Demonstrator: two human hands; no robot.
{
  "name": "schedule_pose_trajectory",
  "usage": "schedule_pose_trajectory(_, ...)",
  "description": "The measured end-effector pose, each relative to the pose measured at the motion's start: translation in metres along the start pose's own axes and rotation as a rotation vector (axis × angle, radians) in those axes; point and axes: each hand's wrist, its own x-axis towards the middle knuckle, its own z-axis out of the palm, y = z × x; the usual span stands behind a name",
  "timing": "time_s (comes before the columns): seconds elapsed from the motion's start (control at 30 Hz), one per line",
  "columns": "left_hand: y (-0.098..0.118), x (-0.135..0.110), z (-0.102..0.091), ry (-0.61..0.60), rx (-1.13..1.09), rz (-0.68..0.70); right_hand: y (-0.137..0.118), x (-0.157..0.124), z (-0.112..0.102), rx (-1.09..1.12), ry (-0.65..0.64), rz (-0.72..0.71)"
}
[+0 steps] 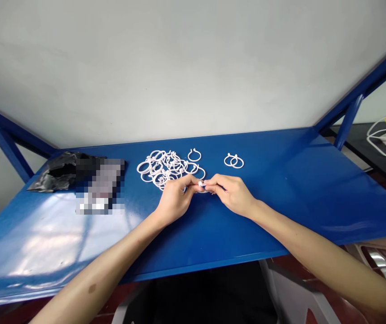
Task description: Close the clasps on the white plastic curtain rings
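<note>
My left hand (175, 199) and my right hand (233, 193) meet over the middle of the blue table, fingertips pinched. Between them is a small white plastic ring (201, 183), its ends at the fingertips and most of its loop hidden by the fingers. Just behind and to the left of my left hand lies a loose pile of similar white rings (173, 164), each with small knobs at its ends. One separate open ring (195, 161) rests behind my fingers. Farther right, two rings (237, 167) overlap on the table.
A black plastic bag (58, 173) lies at the left of the blue table (280, 180), beside a blurred-out flat object (103, 182). Blue frame bars rise at both sides, with a pale wall behind. White cable (370, 135) sits on a dark surface at far right.
</note>
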Motion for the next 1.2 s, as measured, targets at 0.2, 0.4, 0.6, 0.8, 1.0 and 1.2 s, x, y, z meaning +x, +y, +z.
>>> schedule_pose_trajectory(0.2,-0.007,-0.001,-0.001,-0.030,0.132,0.112,0.006,-0.003,-0.003,-0.173,-0.118,-0.110)
schedule_pose_trajectory(0.4,-0.009,0.005,-0.003,0.032,0.346,0.214,0.006,0.006,0.003,-0.245,-0.019,-0.019)
schedule_pose_trajectory(0.6,-0.023,0.011,-0.008,0.040,0.713,0.317,0.031,0.017,-0.025,-0.613,0.134,0.205)
schedule_pose_trajectory(0.8,-0.039,0.015,-0.013,0.045,0.760,0.272,0.047,0.018,-0.051,-0.876,0.169,0.250)
schedule_pose_trajectory(1.0,-0.031,0.015,-0.011,0.095,0.714,0.287,0.018,0.017,-0.018,-0.584,-0.141,-0.073)
schedule_pose_trajectory(1.2,-0.030,0.016,-0.011,0.161,0.686,0.262,0.015,0.014,0.003,-0.559,-0.359,-0.164)
